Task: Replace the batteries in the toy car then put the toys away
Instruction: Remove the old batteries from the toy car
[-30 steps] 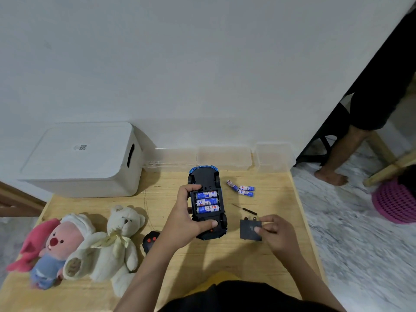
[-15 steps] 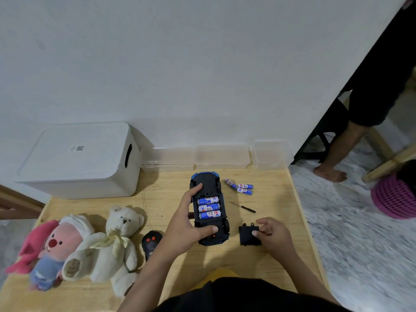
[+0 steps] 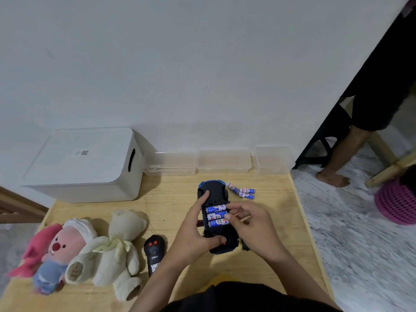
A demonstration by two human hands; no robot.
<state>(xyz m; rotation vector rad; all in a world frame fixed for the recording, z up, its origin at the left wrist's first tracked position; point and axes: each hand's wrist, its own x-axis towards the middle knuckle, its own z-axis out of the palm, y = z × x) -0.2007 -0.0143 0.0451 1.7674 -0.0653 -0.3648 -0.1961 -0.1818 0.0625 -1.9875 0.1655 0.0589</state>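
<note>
The blue toy car (image 3: 212, 192) lies upside down on the wooden table (image 3: 283, 226), its battery bay uncovered with three blue batteries (image 3: 215, 216) inside. My left hand (image 3: 193, 230) grips the car, index finger on the underside and thumb at the near end. My right hand (image 3: 249, 224) hovers over the bay, its fingertips touching the right ends of the batteries. The black battery cover (image 3: 245, 246) lies on the table, mostly hidden under my right wrist. Three loose batteries (image 3: 244, 192) rest right of the car.
A black remote (image 3: 154, 248), a cream teddy bear (image 3: 122, 244) and a pink plush (image 3: 58, 246) lie at the left. A white lidded box (image 3: 85, 163) and clear containers (image 3: 224, 162) line the wall. A person's leg (image 3: 337, 158) and a pink basket (image 3: 396, 201) are on the floor at right.
My right hand has let go of the battery cover on the table and moved left onto the batteries in the car. My left hand keeps hold of the car.
</note>
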